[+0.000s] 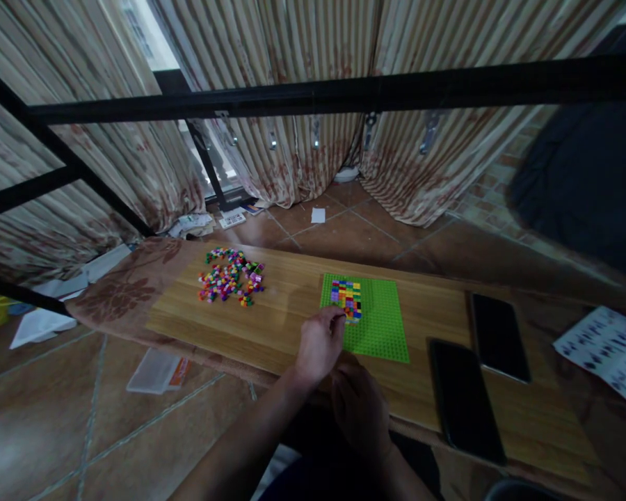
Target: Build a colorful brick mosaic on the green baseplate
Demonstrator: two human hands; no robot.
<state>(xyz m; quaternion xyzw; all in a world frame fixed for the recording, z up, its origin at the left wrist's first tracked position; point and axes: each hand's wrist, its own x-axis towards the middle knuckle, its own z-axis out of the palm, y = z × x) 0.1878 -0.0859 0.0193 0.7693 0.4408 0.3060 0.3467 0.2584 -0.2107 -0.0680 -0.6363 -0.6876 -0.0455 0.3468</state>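
Observation:
A green studded baseplate lies on a wooden board. A patch of small coloured bricks is stuck on its upper left part. My left hand hovers at the plate's left edge, fingers pinched together right beside the brick patch; whatever is in the pinch is too small to make out. My right hand rests lower at the board's near edge, fingers curled under, back of the hand showing. A loose heap of coloured bricks lies on the board's left part.
Two dark phones lie to the right of the plate. A printed sheet sits at far right. A black metal frame crosses overhead. Curtains hang behind; papers and a plastic box litter the tiled floor.

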